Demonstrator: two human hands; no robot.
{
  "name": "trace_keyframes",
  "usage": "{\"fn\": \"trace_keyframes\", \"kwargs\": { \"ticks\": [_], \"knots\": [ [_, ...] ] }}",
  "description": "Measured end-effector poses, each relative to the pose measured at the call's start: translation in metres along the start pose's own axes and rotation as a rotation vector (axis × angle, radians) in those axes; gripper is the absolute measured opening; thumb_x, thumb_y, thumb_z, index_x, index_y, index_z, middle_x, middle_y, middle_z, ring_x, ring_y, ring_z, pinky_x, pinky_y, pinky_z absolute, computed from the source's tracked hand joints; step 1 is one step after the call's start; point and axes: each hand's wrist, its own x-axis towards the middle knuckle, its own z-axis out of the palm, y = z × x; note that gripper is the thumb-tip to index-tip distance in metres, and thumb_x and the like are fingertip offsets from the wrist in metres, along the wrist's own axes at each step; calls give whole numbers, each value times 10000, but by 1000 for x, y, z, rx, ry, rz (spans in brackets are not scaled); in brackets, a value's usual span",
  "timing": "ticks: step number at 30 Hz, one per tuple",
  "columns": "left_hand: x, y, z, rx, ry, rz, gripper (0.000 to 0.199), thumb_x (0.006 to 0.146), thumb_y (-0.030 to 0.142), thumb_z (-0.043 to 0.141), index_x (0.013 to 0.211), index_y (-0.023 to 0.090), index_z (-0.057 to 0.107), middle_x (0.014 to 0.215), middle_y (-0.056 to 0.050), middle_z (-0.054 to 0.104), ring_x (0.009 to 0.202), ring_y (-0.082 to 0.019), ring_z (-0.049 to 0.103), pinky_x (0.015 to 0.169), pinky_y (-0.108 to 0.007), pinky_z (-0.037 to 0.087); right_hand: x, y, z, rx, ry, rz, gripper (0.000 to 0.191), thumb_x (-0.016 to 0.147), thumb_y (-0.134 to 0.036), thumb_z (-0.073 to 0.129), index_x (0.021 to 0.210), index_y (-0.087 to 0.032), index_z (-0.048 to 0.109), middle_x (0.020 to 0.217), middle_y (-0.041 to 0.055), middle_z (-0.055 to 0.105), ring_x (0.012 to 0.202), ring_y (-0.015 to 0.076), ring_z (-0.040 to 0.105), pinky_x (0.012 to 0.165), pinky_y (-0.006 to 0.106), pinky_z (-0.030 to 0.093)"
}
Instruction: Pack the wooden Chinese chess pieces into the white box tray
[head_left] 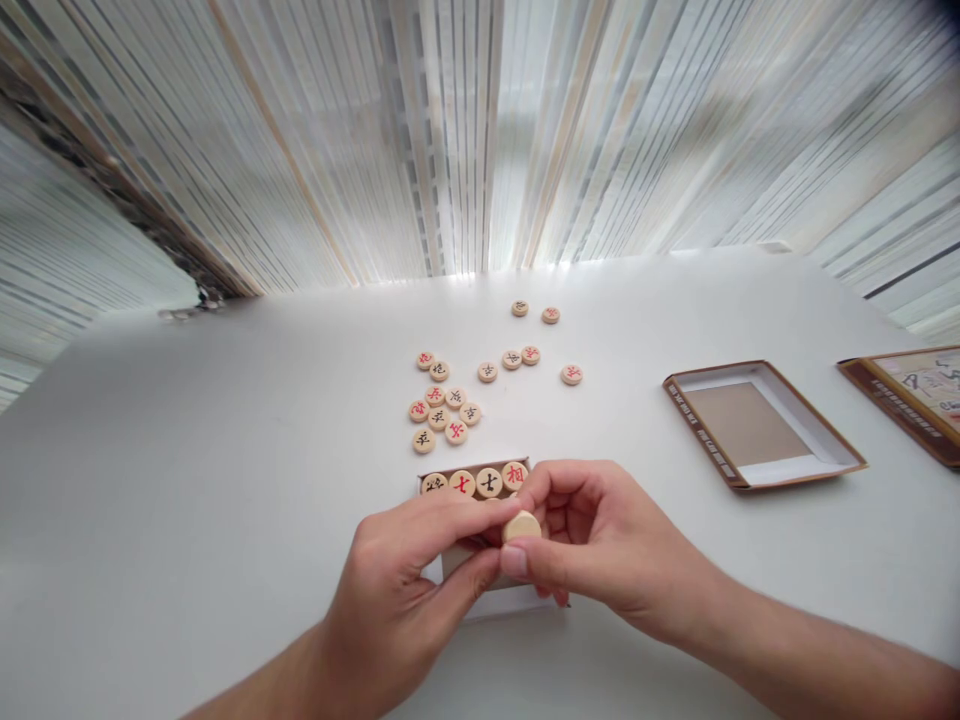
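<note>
Between both hands, over a small open box (510, 602), is a round wooden piece (523, 526) with its blank side showing. My right hand (592, 530) pinches it between thumb and fingers. The fingertips of my left hand (420, 570) meet at the piece's left edge, closed around something I cannot make out. Along the box's far side sits a row of pieces with red and black characters, among them a red one (515, 475) and a black one (489, 483). My hands hide much of the box's inside.
Beyond the box, several loose pieces (439, 417) cluster on the white table (225, 480), with others (571, 375) spread farther back. An open tray-like box part (802, 475) lies at the right, beside a printed box (915, 400). A striped curtain (465, 130) hangs behind.
</note>
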Motion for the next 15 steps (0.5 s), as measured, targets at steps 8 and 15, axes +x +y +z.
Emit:
{"fn": "trace_keyframes", "kwargs": {
  "ticks": [8,15],
  "knots": [
    [-2,0,0,-4,-28,6,434,947,21,751,1286,290,793,1028,-19,876,855,-158,804,842,-239,630,-2,1,-1,-11,-36,-60,320,744,-326,999,780,-147,735,657,-4,698,523,99,605,505,199,520],
    [-2,3,0,-69,-44,-46,460,958,39,755,1320,322,774,987,-9,881,873,-162,811,870,-251,642,-4,-2,-1,-27,-73,-106,270,816,-333,956,809,-149,758,670,-4,690,542,96,620,549,203,539]
  ]
}}
